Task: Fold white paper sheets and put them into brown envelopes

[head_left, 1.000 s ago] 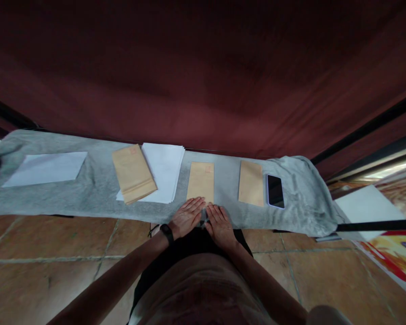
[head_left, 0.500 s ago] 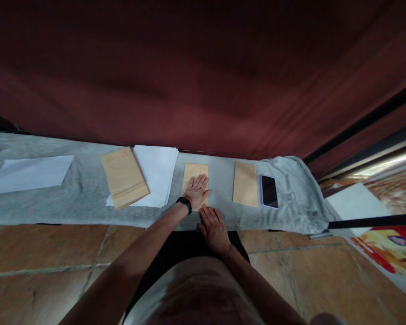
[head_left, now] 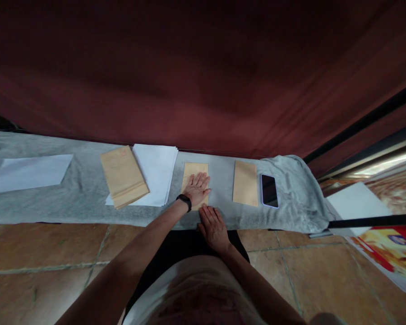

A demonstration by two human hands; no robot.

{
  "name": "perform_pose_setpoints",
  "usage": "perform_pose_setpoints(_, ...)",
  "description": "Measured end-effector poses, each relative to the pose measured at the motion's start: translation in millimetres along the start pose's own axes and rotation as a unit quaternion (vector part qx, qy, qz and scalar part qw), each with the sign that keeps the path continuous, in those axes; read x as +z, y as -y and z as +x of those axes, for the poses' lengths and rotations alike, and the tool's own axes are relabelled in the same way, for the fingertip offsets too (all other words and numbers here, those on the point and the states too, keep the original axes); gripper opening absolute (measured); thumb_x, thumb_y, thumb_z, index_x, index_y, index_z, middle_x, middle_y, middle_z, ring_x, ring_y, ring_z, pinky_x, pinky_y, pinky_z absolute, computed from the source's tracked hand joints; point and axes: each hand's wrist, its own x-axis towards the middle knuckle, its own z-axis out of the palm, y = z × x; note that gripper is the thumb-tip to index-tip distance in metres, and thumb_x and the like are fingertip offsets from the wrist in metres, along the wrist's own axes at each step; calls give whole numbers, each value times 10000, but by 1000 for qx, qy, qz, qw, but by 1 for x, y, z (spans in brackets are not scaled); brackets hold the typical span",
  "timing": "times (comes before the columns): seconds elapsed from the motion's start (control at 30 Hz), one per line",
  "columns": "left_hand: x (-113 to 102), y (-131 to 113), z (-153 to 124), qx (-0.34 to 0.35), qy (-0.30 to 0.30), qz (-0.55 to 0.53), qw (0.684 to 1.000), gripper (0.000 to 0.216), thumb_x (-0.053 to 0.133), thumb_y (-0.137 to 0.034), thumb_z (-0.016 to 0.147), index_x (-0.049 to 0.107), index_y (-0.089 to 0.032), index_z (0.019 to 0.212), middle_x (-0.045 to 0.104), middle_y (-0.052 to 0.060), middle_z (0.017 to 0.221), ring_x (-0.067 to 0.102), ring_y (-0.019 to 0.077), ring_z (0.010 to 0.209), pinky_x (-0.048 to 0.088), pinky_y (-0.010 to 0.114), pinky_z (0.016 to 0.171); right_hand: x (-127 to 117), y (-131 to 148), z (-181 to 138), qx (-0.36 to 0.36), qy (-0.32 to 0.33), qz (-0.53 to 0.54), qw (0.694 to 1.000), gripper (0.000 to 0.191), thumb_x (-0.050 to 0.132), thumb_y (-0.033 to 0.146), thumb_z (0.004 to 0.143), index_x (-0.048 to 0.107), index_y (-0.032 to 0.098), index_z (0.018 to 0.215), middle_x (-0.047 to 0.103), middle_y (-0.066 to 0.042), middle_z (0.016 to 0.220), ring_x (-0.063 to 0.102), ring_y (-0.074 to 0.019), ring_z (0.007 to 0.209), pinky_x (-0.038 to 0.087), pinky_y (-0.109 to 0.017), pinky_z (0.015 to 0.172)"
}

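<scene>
A brown paper envelope [head_left: 195, 168] lies upright on the grey cloth in front of me. My left hand [head_left: 196, 188], with a black band [head_left: 185, 201] at the wrist, rests flat on it, fingers spread, covering its middle. Just below, my right hand [head_left: 214, 225] lies with its fingers stretched out, the fingertips at the envelope's lower edge. Neither hand grips anything. To the right lies a second brown envelope [head_left: 245, 183]. On the left, a stack of brown envelopes [head_left: 123, 174] sits tilted over a pile of white paper [head_left: 157, 169].
A phone [head_left: 269, 191] lies right of the second envelope. A white sheet [head_left: 30, 172] is at the far left of the grey cloth [head_left: 88, 198]. Behind stands a dark red surface [head_left: 203, 90]. At right are a black bar [head_left: 372, 221] and a red-yellow package [head_left: 395, 253].
My left hand has shifted very slightly upward on the envelope, its fingers still spread. My right hand and the other things stay where they were.
</scene>
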Motion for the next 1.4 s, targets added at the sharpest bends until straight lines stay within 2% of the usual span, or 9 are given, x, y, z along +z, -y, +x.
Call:
perform_pose_setpoints(0.43, -10, -8, -25, 16, 26, 6, 1000, 593, 308, -415, 1038, 329, -167, 1577, 332, 99, 1646, 229, 276, 1549, 109, 551, 1261, 2, -1, 0, -3, -8, 3, 1000, 514, 473, 334, 1037, 449, 141, 1512, 513, -109, 1533, 431, -246, 1448, 278, -468, 1243)
perform_pose_setpoints(0.7, -18, 4, -47, 7, 54, -5, 999, 589, 248, -425, 1055, 315, -182, 1588, 311, 58, 1659, 217, 226, 1554, 163, 451, 1271, 5, -1, 0, -14, -38, -8, 999, 509, 500, 307, 1022, 463, 131, 1498, 520, -118, 1527, 431, -248, 1443, 273, -467, 1237)
perform_pose_setpoints(0.93, -21, 15, -77, -35, 23, -4, 999, 608, 246, -443, 1054, 302, -170, 1595, 313, 70, 1653, 214, 238, 1555, 208, 460, 1265, 4, -1, -1, -17, -38, -3, 999, 548, 504, 290, 1015, 414, 124, 1530, 501, -126, 1541, 424, -247, 1447, 278, -468, 1233)
perform_pose_setpoints(1.13, -22, 21, -92, -75, 2, -4, 997, 617, 246, -431, 1053, 291, -142, 1596, 322, 91, 1648, 243, 243, 1546, 238, 460, 1260, 1, 1, 0, -16, -37, -2, 999, 555, 495, 297, 1022, 398, 124, 1540, 486, -119, 1554, 422, -244, 1448, 275, -463, 1236)
perform_pose_setpoints(1.23, -24, 12, -95, -109, -28, 2, 994, 612, 241, -414, 1055, 298, -128, 1592, 340, 116, 1637, 258, 264, 1540, 236, 491, 1259, 1, 0, 0, -16, -40, -4, 999, 559, 491, 299, 1022, 391, 129, 1545, 475, -116, 1562, 423, -245, 1448, 281, -465, 1235)
perform_pose_setpoints(1.3, -26, -4, -97, -111, -53, -2, 992, 607, 237, -398, 1058, 278, -123, 1598, 328, 122, 1641, 251, 265, 1543, 224, 501, 1263, 3, -1, -1, -20, -40, -6, 999, 556, 492, 300, 1020, 399, 125, 1540, 473, -122, 1562, 422, -249, 1449, 288, -470, 1233)
perform_pose_setpoints(1.4, -26, -35, -102, -25, -51, -26, 998, 592, 254, -389, 1065, 245, -154, 1608, 319, 90, 1651, 246, 218, 1545, 227, 455, 1271, 9, -2, -3, -26, -46, -10, 999, 521, 517, 282, 1002, 473, 107, 1490, 515, -141, 1527, 428, -261, 1445, 300, -481, 1227)
